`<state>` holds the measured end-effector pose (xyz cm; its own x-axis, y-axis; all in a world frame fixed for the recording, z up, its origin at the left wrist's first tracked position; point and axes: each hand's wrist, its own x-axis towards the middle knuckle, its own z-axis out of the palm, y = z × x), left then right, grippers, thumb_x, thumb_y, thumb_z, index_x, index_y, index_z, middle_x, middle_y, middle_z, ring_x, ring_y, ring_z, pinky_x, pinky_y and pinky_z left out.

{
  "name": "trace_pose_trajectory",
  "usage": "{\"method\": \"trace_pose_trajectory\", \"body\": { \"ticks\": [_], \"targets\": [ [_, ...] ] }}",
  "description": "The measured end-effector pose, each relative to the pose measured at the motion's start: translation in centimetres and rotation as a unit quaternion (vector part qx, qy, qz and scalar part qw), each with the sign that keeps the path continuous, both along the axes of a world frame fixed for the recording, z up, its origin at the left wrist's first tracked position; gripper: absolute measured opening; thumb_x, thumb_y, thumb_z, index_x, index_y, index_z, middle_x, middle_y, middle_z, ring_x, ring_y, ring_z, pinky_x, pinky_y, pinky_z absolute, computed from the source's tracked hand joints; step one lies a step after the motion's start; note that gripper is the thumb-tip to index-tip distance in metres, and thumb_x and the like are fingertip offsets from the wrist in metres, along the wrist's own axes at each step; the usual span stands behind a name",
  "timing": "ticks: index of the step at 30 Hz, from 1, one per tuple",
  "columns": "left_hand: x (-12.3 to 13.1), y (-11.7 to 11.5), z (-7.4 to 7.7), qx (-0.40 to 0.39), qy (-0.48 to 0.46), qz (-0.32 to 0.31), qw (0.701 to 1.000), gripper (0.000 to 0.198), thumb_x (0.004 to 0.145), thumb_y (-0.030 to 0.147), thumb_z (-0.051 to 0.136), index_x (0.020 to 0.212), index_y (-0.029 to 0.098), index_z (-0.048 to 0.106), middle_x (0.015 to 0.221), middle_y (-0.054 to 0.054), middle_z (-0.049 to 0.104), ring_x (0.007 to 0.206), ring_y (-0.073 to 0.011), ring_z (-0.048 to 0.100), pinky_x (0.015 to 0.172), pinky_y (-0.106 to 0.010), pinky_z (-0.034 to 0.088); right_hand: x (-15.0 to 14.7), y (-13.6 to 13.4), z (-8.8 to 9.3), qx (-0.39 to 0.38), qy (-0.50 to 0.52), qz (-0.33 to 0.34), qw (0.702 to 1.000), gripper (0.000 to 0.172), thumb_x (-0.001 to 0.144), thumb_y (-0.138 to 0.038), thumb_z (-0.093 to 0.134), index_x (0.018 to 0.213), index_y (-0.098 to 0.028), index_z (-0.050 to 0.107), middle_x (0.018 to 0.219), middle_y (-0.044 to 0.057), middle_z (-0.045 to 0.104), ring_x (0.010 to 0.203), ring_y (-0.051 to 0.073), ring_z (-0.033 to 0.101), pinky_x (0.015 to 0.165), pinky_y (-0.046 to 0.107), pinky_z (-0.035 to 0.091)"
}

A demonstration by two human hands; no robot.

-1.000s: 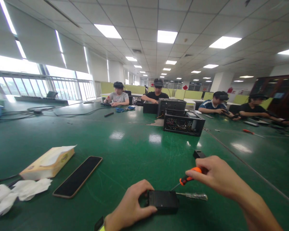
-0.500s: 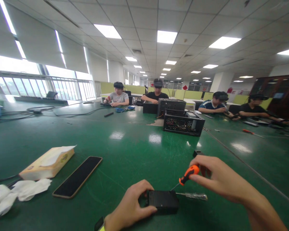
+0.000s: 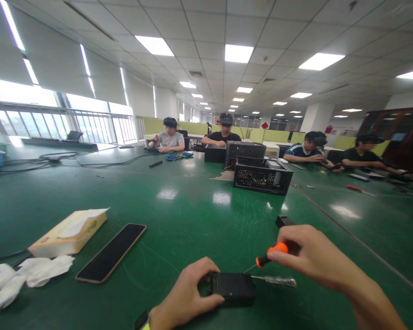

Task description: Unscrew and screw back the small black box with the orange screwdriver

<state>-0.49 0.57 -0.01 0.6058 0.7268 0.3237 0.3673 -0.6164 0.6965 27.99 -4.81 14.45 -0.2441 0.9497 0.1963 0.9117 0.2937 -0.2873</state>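
Observation:
A small black box (image 3: 234, 288) rests on the green table, and my left hand (image 3: 192, 293) grips its left end between thumb and fingers. My right hand (image 3: 304, 252) is closed on the handle of an orange and black screwdriver (image 3: 273, 253). The screwdriver slants down to the left, its tip at the box's top far edge near the right corner. A second screwdriver with a clear handle (image 3: 278, 280) lies just right of the box. Behind my right hand is another small black piece (image 3: 284, 221), partly hidden.
On the green table (image 3: 179, 220) lie a phone (image 3: 112, 252), a tissue pack (image 3: 69, 231) and crumpled tissues (image 3: 43, 270) at the left. An open black metal case (image 3: 261, 176) stands farther back. Several people sit across the table. A red screwdriver (image 3: 358, 188) lies far right.
My right hand has shifted slightly and its fingers have turned around the orange handle. My left hand and the black box have stayed in place.

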Motion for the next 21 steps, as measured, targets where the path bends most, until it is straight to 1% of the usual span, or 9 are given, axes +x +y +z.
{"method": "trace_pose_trajectory", "body": {
  "ticks": [2,3,7,9,13,17,18,19,21],
  "targets": [
    [0.0,0.03,-0.04,-0.001,0.001,0.0,1.0,0.027,0.074,0.027,0.076,0.096,0.019,0.063,0.091,-0.002,0.062,0.081,-0.0192,0.056,0.074,-0.027,0.043,-0.02,0.15,-0.19,0.01,-0.031,-0.027,0.999,0.047,0.086,-0.053,0.061,0.053,-0.019,0.052,0.055,-0.001,0.054,0.053,0.013,0.045,0.051,0.026,0.027],
    [-0.01,0.03,-0.05,-0.001,0.0,-0.001,1.0,0.027,0.074,0.027,0.076,0.096,0.019,0.063,0.091,-0.002,0.062,0.081,-0.0192,0.056,0.074,-0.027,0.043,-0.04,0.17,-0.22,0.014,-0.033,-0.024,0.999,0.047,0.085,-0.052,0.062,0.053,-0.019,0.052,0.054,-0.001,0.053,0.053,0.013,0.044,0.051,0.026,0.027],
    [0.01,-0.08,-0.07,-0.007,-0.004,-0.003,1.0,0.027,0.073,0.026,0.077,0.095,0.019,0.064,0.09,-0.002,0.062,0.081,-0.019,0.056,0.074,-0.026,0.043,-0.16,-0.15,0.07,0.001,0.028,0.051,0.998,0.005,0.083,-0.026,0.063,0.085,-0.023,0.066,0.079,-0.001,0.066,0.069,0.015,0.056,0.063,0.025,0.039],
    [0.01,-0.11,-0.08,-0.007,-0.004,-0.001,1.0,0.027,0.073,0.025,0.077,0.095,0.019,0.063,0.09,-0.002,0.061,0.081,-0.0189,0.056,0.074,-0.026,0.043,-0.16,-0.24,0.15,-0.005,0.03,0.048,0.998,0.005,0.083,-0.026,0.063,0.085,-0.022,0.066,0.08,0.0,0.066,0.07,0.015,0.056,0.064,0.025,0.04],
    [0.0,-0.1,-0.11,-0.003,0.0,0.0,1.0,0.028,0.073,0.023,0.078,0.096,0.019,0.063,0.09,-0.001,0.061,0.081,-0.0187,0.056,0.073,-0.026,0.042,-0.05,-0.02,-0.07,0.004,-0.019,-0.02,1.0,0.042,0.085,-0.048,0.063,0.055,-0.019,0.054,0.057,-0.001,0.055,0.055,0.014,0.047,0.053,0.027,0.031],
    [-0.02,-0.09,-0.01,-0.006,0.002,-0.001,1.0,0.027,0.074,0.027,0.077,0.096,0.019,0.063,0.091,-0.002,0.061,0.081,-0.0191,0.056,0.074,-0.026,0.042,-0.08,0.01,-0.01,-0.006,0.03,0.035,0.999,0.007,0.084,-0.028,0.063,0.082,-0.021,0.066,0.077,0.0,0.066,0.068,0.015,0.055,0.06,0.025,0.038],
    [-0.02,-0.09,0.02,-0.007,0.001,-0.002,1.0,0.027,0.074,0.028,0.077,0.096,0.019,0.063,0.09,-0.002,0.061,0.08,-0.0191,0.056,0.074,-0.026,0.042,-0.11,0.01,0.01,-0.011,0.037,0.042,0.998,0.005,0.084,-0.026,0.063,0.086,-0.022,0.066,0.081,0.0,0.067,0.07,0.015,0.056,0.062,0.025,0.039],
    [-0.02,-0.09,0.06,-0.008,0.0,-0.003,1.0,0.027,0.074,0.028,0.077,0.096,0.019,0.063,0.09,-0.002,0.061,0.08,-0.0191,0.056,0.073,-0.027,0.042,-0.13,0.04,0.01,-0.014,0.031,0.036,0.999,0.007,0.084,-0.028,0.063,0.083,-0.022,0.065,0.079,0.0,0.066,0.069,0.015,0.056,0.062,0.025,0.039],
    [-0.02,-0.11,0.11,-0.008,-0.003,-0.002,1.0,0.027,0.074,0.027,0.077,0.096,0.019,0.063,0.09,-0.002,0.061,0.08,-0.0191,0.056,0.073,-0.027,0.042,-0.15,0.13,-0.06,-0.013,-0.006,-0.008,1.0,0.031,0.087,-0.043,0.062,0.066,-0.02,0.06,0.065,0.0,0.061,0.061,0.015,0.051,0.056,0.026,0.034]
  ]
}}
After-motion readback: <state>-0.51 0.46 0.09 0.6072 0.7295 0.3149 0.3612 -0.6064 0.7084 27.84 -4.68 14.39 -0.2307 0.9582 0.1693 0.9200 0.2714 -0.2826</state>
